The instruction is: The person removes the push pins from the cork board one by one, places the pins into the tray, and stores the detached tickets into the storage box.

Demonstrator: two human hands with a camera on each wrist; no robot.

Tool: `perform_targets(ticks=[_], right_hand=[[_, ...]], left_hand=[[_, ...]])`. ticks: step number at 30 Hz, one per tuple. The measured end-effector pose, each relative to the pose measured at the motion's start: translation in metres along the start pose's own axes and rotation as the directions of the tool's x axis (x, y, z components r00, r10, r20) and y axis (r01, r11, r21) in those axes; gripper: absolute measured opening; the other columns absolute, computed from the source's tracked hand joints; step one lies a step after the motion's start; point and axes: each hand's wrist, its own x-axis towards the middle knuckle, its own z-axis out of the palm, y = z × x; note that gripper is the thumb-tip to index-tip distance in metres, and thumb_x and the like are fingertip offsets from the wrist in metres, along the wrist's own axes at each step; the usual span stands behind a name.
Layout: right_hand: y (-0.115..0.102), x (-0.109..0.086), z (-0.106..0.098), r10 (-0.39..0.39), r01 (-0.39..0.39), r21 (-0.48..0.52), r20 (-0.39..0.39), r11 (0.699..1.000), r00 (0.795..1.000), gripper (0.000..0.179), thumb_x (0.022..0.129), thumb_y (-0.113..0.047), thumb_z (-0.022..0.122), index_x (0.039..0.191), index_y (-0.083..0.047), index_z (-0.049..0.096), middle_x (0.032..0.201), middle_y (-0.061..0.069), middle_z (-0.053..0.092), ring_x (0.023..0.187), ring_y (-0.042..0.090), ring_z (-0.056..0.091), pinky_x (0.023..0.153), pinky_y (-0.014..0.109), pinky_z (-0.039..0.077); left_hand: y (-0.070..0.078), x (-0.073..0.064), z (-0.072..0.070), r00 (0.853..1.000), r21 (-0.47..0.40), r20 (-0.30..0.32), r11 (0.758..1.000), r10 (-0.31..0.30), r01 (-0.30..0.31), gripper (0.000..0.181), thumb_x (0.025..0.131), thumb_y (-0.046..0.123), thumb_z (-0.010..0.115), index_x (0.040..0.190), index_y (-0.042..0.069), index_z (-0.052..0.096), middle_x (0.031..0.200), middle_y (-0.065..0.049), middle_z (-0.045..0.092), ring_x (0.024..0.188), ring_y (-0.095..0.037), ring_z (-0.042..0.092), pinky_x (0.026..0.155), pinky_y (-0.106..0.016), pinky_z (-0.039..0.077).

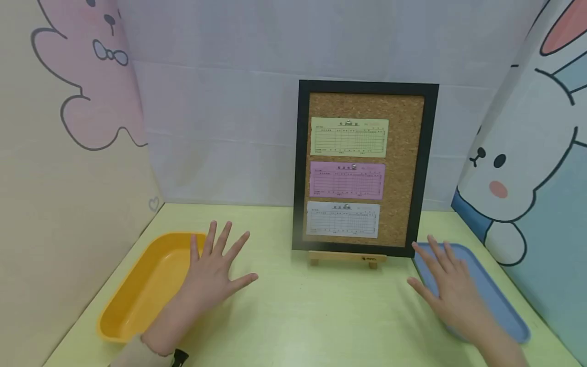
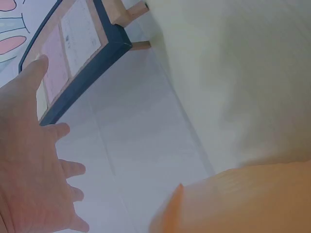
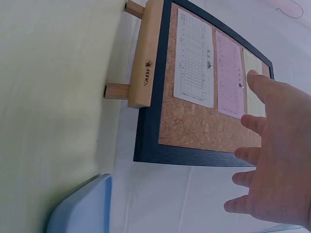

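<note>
Fingers spread, my left hand (image 1: 208,278) hovers beside and partly over the yellow tray (image 1: 142,285), holding nothing. My right hand (image 1: 458,295), also spread and holding nothing, is above the blue tray (image 1: 500,300). Between them, farther back, a black-framed cork board (image 1: 403,168) leans on a small wooden stand (image 1: 347,256). Three printed slips are pinned to it in a column: a yellow-green slip (image 1: 349,137) on top, a pink slip (image 1: 347,181) in the middle and a white slip (image 1: 343,219) at the bottom. A small pin shows at each slip's top edge.
The pale green table (image 1: 293,316) ends at a white cloth backdrop (image 1: 220,127). Side walls stand close on both sides, a pink cartoon figure (image 1: 101,92) on the left one and a white rabbit (image 1: 518,168) on the right one.
</note>
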Motion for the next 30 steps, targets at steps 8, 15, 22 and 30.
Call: perform_targets(ticks=[8,15,22,30], right_hand=[[-0.014,0.021,-0.025,-0.05,0.051,0.011,-0.072,0.999,0.996,0.07,0.092,-0.037,0.059,0.15,-0.02,0.024,0.158,0.012,0.008,0.143,0.04,0.0,0.105,0.07,0.005],[-0.026,0.04,-0.045,-0.081,0.087,0.03,-0.148,0.996,0.986,0.071,0.09,-0.035,0.062,0.15,-0.021,0.026,0.157,0.015,0.016,0.143,0.038,0.009,0.11,0.06,0.013],[-0.04,0.063,-0.057,-0.094,0.111,0.047,-0.275,0.993,0.957,0.072,0.087,-0.033,0.067,0.148,-0.022,0.03,0.154,0.012,0.024,0.139,0.038,0.024,0.102,0.063,0.028],[-0.052,0.095,-0.069,-0.095,0.128,0.065,-0.374,0.99,0.923,0.072,0.086,-0.028,0.07,0.147,-0.02,0.032,0.154,0.008,0.027,0.136,0.037,0.031,0.092,0.065,0.036]], left_hand=[[0.004,0.017,-0.022,0.996,-0.003,-0.086,1.0,0.023,-0.023,0.087,0.078,0.075,0.049,0.15,0.033,0.022,0.157,-0.014,0.012,0.144,-0.037,-0.005,0.108,-0.065,-0.006],[0.013,0.037,-0.042,0.988,-0.036,-0.153,0.999,0.021,-0.027,0.087,0.078,0.071,0.054,0.15,0.033,0.022,0.158,-0.012,0.011,0.145,-0.036,-0.001,0.107,-0.066,0.0],[0.027,0.061,-0.06,0.978,-0.148,-0.208,0.989,-0.007,-0.024,0.087,0.078,0.066,0.061,0.149,0.03,0.026,0.158,-0.011,0.01,0.144,-0.035,0.003,0.108,-0.065,0.0],[0.039,0.092,-0.068,0.964,-0.307,-0.263,0.95,-0.035,-0.049,0.085,0.077,0.06,0.065,0.147,0.026,0.029,0.156,-0.013,0.015,0.143,-0.037,0.01,0.107,-0.066,0.008]])
